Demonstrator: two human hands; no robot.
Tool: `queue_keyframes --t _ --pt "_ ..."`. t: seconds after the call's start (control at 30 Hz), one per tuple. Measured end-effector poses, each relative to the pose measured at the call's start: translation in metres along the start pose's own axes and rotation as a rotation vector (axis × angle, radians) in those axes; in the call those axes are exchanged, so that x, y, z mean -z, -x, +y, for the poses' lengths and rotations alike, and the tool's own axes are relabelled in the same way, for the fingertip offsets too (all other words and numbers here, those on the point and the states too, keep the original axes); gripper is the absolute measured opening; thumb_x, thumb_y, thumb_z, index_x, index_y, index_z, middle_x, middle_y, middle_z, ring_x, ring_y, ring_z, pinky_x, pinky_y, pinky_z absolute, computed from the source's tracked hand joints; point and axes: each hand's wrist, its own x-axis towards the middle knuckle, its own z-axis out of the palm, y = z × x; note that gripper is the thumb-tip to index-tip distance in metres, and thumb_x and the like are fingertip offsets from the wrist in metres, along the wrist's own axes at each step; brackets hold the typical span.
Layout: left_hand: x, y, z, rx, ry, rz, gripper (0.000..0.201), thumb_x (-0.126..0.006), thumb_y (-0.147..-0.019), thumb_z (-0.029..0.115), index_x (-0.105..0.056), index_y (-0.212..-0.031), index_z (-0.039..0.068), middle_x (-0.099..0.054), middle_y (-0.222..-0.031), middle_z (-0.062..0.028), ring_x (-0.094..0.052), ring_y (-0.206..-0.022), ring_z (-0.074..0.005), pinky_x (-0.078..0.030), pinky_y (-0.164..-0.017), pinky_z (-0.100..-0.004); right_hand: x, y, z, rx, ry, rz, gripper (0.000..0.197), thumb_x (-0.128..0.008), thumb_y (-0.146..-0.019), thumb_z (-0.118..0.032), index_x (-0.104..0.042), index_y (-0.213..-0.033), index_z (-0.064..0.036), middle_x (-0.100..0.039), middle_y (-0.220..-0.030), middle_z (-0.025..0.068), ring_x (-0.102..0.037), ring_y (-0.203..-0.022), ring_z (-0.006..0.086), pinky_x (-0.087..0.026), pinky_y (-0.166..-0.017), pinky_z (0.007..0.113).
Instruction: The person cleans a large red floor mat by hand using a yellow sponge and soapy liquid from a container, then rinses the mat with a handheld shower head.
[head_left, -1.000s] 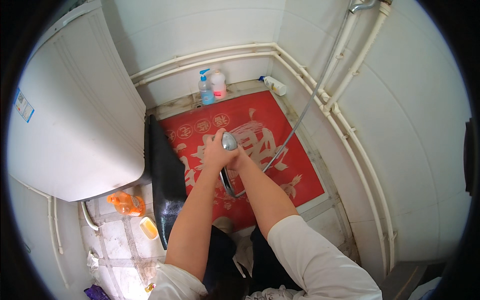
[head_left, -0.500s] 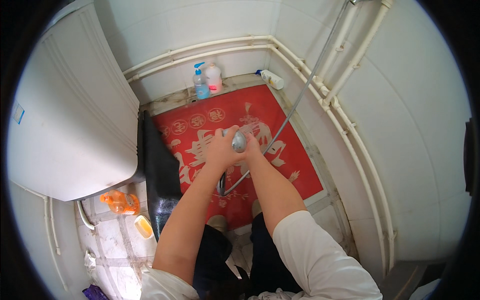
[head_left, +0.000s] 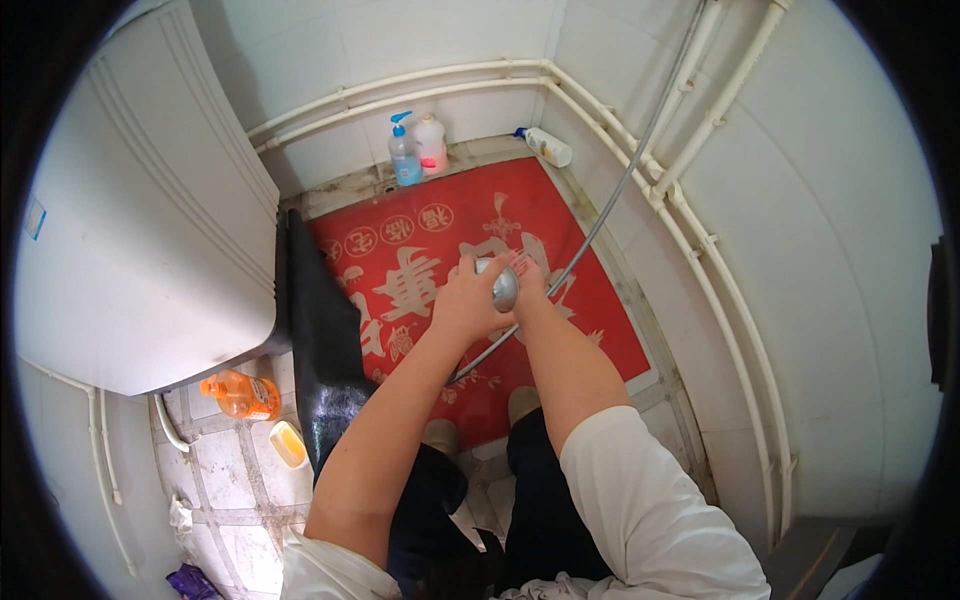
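Observation:
My left hand (head_left: pixel 468 301) is closed round a silver shower head (head_left: pixel 506 288), whose rounded back faces up. Close against its right side is my right hand (head_left: pixel 533 282), its palm partly turned up and its fingers apart, as far as they show. Part of that hand is hidden behind the shower head. A grey metal hose (head_left: pixel 612 200) comes down from the upper right, passes by my right wrist and loops below my forearms. Both hands are over a red mat (head_left: pixel 590 300) with pale printed figures.
A white appliance (head_left: pixel 150 220) stands at left, beside a black sheet-like thing (head_left: pixel 325 340). Near it are an orange bottle (head_left: pixel 245 397) and a yellow-filled dish (head_left: pixel 289 445). Pump (head_left: pixel 404 155), white-pink (head_left: pixel 430 148) and lying white (head_left: pixel 548 147) bottles line the wall below pipes (head_left: pixel 400 100).
Both hands and the shower head have shifted a little to the right. The right hand's fingers show more beyond the shower head, and the hose has swung slightly right.

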Motion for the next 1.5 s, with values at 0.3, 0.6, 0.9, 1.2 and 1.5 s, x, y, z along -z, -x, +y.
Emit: queue_keyframes --t 0.3,0.6,0.9,1.2,1.5 --pt "0.000 0.008 -0.010 -0.039 -0.017 0.032 0.068 -0.068 -0.054 0.028 -0.045 -0.117 0.019 -0.045 -0.107 -0.0212 -0.050 -0.094 -0.0365 -0.044 -0.078 -0.0418 -0.009 0.005 0.007 -0.053 0.013 -0.110 0.026 -0.037 -0.087 -0.026 -0.047 -0.084 -0.0031 -0.054 -0.084 0.0092 -0.053 -0.079 0.0225 -0.046 -0.073 0.036" --pt "0.004 0.006 -0.013 0.060 -0.104 -0.015 0.072 -0.070 -0.054 0.028 -0.040 -0.119 0.023 -0.041 -0.109 -0.0171 -0.050 -0.094 -0.0344 -0.047 -0.075 -0.0415 -0.037 0.028 0.008 -0.305 0.272 -0.278 0.011 -0.049 -0.083 -0.016 -0.052 -0.085 -0.0063 -0.058 -0.084 0.0073 -0.056 -0.086 0.0209 -0.046 -0.076 0.034" --pt "-0.032 -0.023 -0.064 0.496 0.149 0.389 0.073 -0.072 -0.054 0.033 -0.039 -0.118 0.022 -0.040 -0.112 -0.0158 -0.048 -0.096 -0.0338 -0.044 -0.078 -0.0408 -0.065 0.056 0.054 -0.384 0.616 -0.279 0.058 -0.023 -0.087 -0.054 -0.042 -0.120 -0.0099 -0.050 -0.116 0.0070 -0.050 -0.101 0.0196 -0.040 -0.085 0.034" --pt "-0.030 -0.007 -0.067 0.820 0.399 0.598 0.079 -0.072 -0.057 0.032 -0.031 -0.124 0.021 -0.031 -0.120 -0.0165 -0.038 -0.109 -0.0329 -0.044 -0.080 -0.0414 -0.094 0.095 0.075 0.025 1.134 -0.100 0.086 -0.023 -0.079 -0.068 -0.044 -0.117 0.0071 -0.050 -0.113 0.0167 -0.048 -0.101 0.0239 -0.038 -0.084 0.032" --pt "-0.023 -0.004 -0.060 0.767 0.450 0.953 0.060 -0.076 -0.055 0.015 -0.051 -0.108 0.007 -0.057 -0.094 -0.0091 -0.055 -0.087 -0.0226 -0.044 -0.077 -0.0331 -0.068 0.055 0.096 0.415 1.305 -0.112 0.083 -0.015 -0.082 -0.063 -0.059 -0.079 0.0068 -0.058 -0.070 0.0198 -0.056 -0.068 0.0309 -0.041 -0.062 0.039"
